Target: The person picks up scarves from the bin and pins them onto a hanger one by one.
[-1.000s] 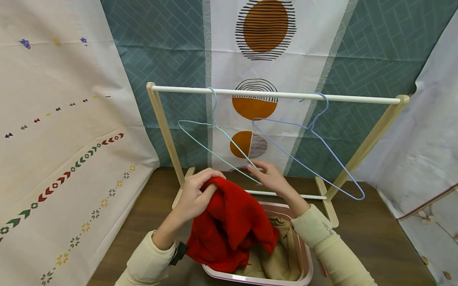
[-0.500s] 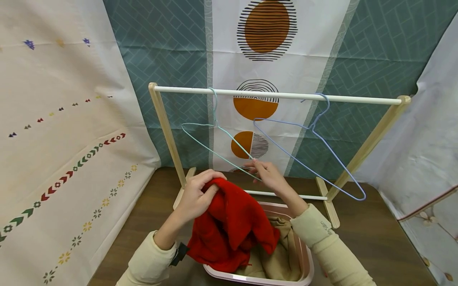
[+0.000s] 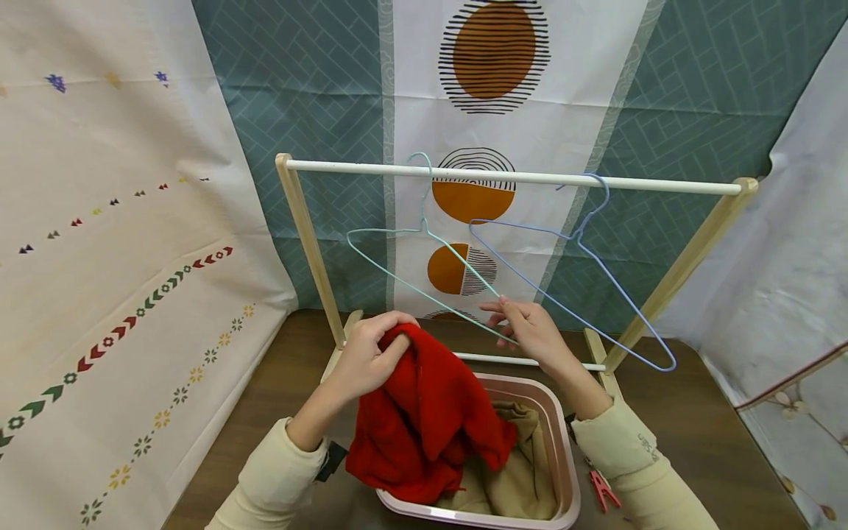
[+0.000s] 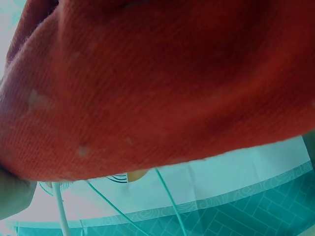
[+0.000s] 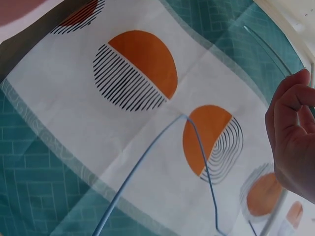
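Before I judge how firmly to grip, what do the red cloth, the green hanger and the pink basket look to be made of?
Red cloth: soft, matte knit; fine ribs show in the left wrist view, fibre uncertain.
Green hanger: probably coated metal wire, its rod thin, bent and evenly coloured; plastic isn't ruled out.
Pink basket: likely moulded plastic, from its smooth, faintly shiny, rounded rim.

A teal-and-white cloth (image 3: 523, 126) closed off the far side, orange discs (image 3: 495, 49) running down its middle band (image 3: 486, 126) (fold creases (image 3: 570, 102) crossed it). Cream fabric (image 3: 112, 280) with small coloured motifs (image 3: 129, 322) hung at left, whitish wrinkled fabric (image 3: 775, 280) at right, around a dark brown wood-grain surface (image 3: 709, 434).
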Tool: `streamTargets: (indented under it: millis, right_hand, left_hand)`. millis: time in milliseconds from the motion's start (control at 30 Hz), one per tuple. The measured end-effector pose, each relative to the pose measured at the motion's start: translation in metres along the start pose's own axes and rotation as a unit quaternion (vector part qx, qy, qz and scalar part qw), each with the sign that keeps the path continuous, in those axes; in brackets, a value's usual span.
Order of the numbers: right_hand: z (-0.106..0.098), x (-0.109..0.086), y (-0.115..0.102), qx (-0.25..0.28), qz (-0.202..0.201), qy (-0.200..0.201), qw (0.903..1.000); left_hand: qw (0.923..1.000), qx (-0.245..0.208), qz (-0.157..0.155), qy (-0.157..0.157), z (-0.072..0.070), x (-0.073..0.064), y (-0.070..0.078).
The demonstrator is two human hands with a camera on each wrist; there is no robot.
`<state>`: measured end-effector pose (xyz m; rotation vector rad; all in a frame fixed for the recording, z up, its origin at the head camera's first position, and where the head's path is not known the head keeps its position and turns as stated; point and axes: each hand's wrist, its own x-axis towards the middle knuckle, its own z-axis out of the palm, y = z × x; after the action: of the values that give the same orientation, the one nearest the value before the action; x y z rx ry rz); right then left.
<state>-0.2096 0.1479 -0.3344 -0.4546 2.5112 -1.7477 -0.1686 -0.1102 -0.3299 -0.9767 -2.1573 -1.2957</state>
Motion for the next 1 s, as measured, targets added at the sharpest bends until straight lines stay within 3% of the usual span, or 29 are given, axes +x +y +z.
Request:
streamTargets:
  millis: [400, 533, 700, 833, 1000]
  right_hand:
    - [-0.017, -0.031, 0.004, -0.021, -0.039, 0.010, 0.9990]
    - [-0.018, -0.039, 0.005, -0.017, -0.045, 0.012, 0.9988]
    - [-0.022, -0.044, 0.006, -0.007, -0.056, 0.013, 0.9983]
    - [-0.026, -0.048, 0.006, -0.001, -0.064, 0.018, 0.9978]
    - [-0.030, -0.052, 0.006, -0.031, -0.083, 0.026, 0.9957]
  left_hand:
    - [0.9936, -0.051, -0.071, -0.072, -0.005, 0.003, 0.000]
    - [0.9914, -0.064, -0.060, -0.098, -0.006, -0.001, -0.001]
    - [0.9902, -0.042, -0.047, -0.125, -0.004, -0.001, -0.001]
    - [0.9937, -0.010, -0.028, -0.108, 0.000, 0.004, -0.001]
    - [0.9993, 0.019, -0.018, -0.028, 0.004, 0.011, -0.003]
